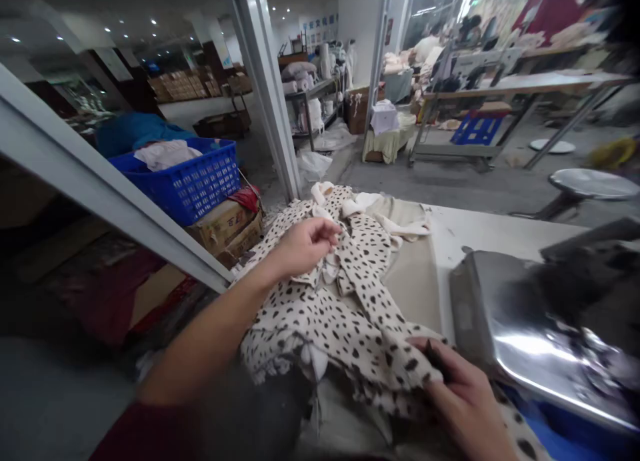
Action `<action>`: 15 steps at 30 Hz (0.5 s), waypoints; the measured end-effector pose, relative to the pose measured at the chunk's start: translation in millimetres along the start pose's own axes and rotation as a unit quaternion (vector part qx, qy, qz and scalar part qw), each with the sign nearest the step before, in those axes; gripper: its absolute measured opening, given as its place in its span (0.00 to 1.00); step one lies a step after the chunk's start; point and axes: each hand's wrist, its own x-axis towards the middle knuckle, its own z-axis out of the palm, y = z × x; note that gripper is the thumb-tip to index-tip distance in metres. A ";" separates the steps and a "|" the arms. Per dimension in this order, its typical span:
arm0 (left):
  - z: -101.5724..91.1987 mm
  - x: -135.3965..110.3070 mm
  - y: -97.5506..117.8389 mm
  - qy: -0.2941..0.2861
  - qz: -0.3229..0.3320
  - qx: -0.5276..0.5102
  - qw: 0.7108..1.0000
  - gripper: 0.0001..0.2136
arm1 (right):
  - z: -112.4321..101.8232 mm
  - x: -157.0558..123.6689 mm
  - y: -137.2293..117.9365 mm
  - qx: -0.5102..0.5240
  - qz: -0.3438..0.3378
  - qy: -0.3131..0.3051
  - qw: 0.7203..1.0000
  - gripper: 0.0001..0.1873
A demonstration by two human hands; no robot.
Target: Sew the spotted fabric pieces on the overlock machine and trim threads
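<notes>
Left hand (305, 247): fingertips pinching fold of spotted fabric (340, 321), raised, likely to part layers. Right hand (460, 394): fingers together, pressed flat on fabric's near edge, probably pinning it taut. Fabric heaped on counter (480, 231) between both hands; steel machine bed (505, 327) just beyond right hand.

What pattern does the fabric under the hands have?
The fabric is cream with black spots; the head view shows it best.

At my three o'clock I see a glossy metal plate (525, 334); the spotted cloth (340, 314) looks soft, matt
</notes>
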 end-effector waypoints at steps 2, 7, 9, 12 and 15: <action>25.9 -49.0 20.7 -0.114 0.029 -0.075 0.990 0.21 | -6.2 2.1 -23.0 -0.010 -0.030 0.026 0.999 0.16; 84.9 -123.6 22.6 -0.181 0.128 0.038 0.974 0.39 | -29.7 9.8 -74.6 -0.069 -0.119 0.133 0.982 0.20; 98.1 -128.8 10.9 -0.128 0.123 0.095 0.980 0.37 | -47.6 9.0 -85.2 -0.099 -0.129 0.173 0.972 0.22; 96.5 -125.0 2.6 -0.059 0.083 0.123 0.987 0.25 | -89.3 -1.2 -87.3 -0.159 -0.111 0.212 0.958 0.20; 74.0 -121.6 12.4 -0.053 0.057 0.079 0.994 0.13 | -140.9 -25.6 -70.8 -0.220 -0.069 0.239 0.943 0.16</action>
